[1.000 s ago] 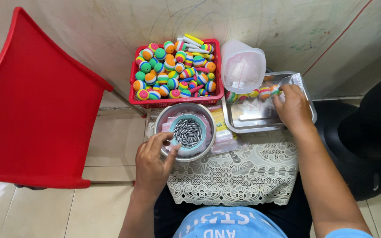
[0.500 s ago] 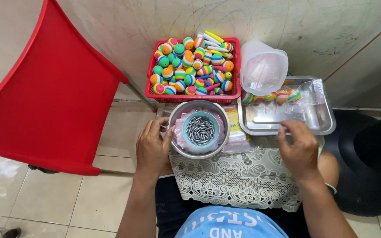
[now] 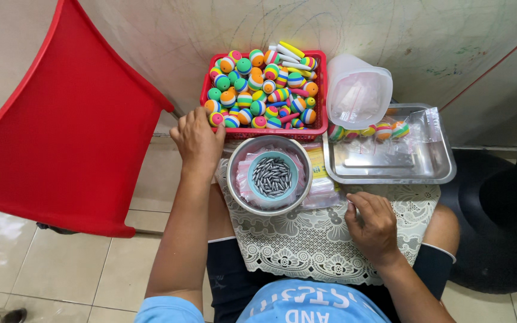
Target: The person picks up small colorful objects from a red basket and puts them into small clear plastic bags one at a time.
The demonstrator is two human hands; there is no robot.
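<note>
Balls, striped in bright colours, filled a red basket that stood against the scuffed pale wall, and the left hand reached to its near left corner, fingers loosely curled at the rim; whether they pinched a ball could not be told. A white lace cloth covered the person's lap and served as the work surface. On it sat a steel bowl holding a small teal cup of grey metal pellets. To the right lay a steel tray with a few balls along its far edge, and a clear plastic tub stood beyond it. The right hand rested on the cloth near the tray, fingers bent inward, with nothing visibly gripped. A red chair stood on the tiled floor to the left. Half a second before, the left hand had been beside the bowl; it had since moved up to the basket, while the right hand had stayed low on the cloth.
</note>
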